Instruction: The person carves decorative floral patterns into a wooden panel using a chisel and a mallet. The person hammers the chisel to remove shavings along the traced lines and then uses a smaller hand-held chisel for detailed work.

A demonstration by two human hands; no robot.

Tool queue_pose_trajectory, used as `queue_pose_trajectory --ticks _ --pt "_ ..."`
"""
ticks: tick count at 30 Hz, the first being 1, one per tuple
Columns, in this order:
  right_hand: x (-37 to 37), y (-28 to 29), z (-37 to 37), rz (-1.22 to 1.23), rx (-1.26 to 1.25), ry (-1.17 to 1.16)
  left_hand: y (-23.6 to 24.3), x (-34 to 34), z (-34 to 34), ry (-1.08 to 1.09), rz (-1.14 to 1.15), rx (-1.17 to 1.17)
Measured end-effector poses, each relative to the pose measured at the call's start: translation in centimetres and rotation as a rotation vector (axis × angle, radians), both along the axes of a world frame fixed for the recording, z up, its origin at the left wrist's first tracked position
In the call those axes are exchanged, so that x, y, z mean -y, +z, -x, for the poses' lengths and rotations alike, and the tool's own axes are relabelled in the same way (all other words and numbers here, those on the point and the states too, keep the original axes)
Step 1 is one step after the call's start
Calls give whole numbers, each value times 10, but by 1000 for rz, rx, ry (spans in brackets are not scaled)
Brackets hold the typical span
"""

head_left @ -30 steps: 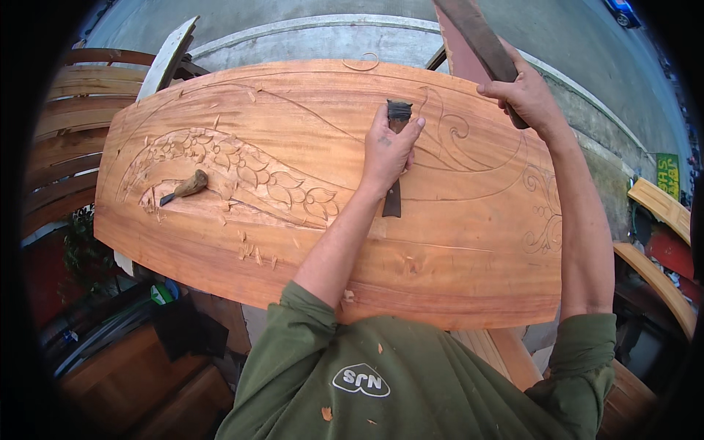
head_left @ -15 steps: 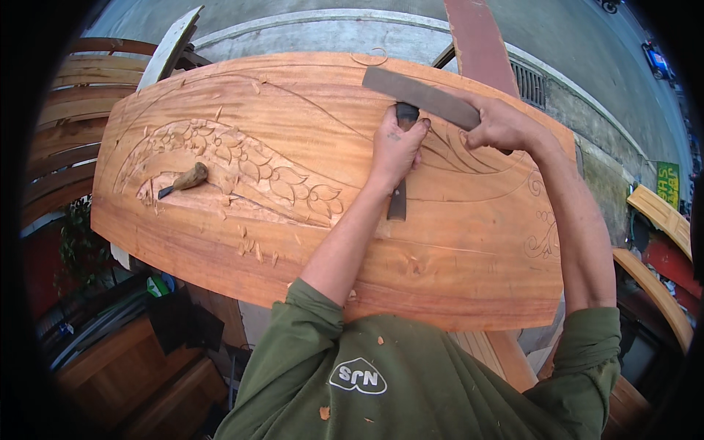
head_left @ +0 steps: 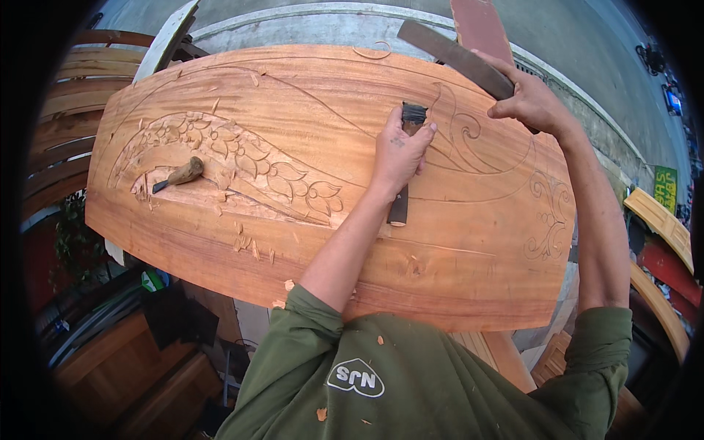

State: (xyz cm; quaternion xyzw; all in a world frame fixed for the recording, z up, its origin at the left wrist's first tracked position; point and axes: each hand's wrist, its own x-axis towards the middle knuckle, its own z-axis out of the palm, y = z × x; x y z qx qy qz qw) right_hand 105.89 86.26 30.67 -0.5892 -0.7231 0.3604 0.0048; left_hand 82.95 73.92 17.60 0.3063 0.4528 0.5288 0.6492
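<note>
Lifted since half a second ago, the dark bar [head_left: 456, 59] now shows apart from the chisel [head_left: 398, 210], whose banded top it overlapped then. That chisel stands in the left hand [head_left: 402, 149], fingers closed around its handle; the black-banded top pokes out beyond the grip, and the blade runs out on the near side, down to the wooden panel [head_left: 455, 257]. Whether its edge bites into the wood, I cannot tell. Beyond the left grip and to its right, the right hand [head_left: 539, 101] is clamped on one end of the bar, the other end pointing back leftward. Right of the left grip, scroll lines [head_left: 469, 136] mark the panel; left of it lie carved leaves [head_left: 284, 180], and farther left a second chisel [head_left: 180, 174] rests on its side. Wood shavings [head_left: 255, 249] lie scattered nearer the person, left of that grip. Beyond the right grip, a reddish-brown board [head_left: 482, 31] juts out past the panel.
</note>
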Motion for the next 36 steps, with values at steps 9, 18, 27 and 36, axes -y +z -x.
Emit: queue_pose_trajectory --ticks 9,18,27,36 --pt "16 -4 18 178 60 272 -7 5 2 1 28 14" --pt "23 -33 28 214 104 277 -11 -1 5 0 28 -4" --pt "32 -18 37 136 -127 -96 -11 10 4 -23 66 -2" --pt "22 -15 25 -183 -490 -471 -2 15 -3 -21 11 14"
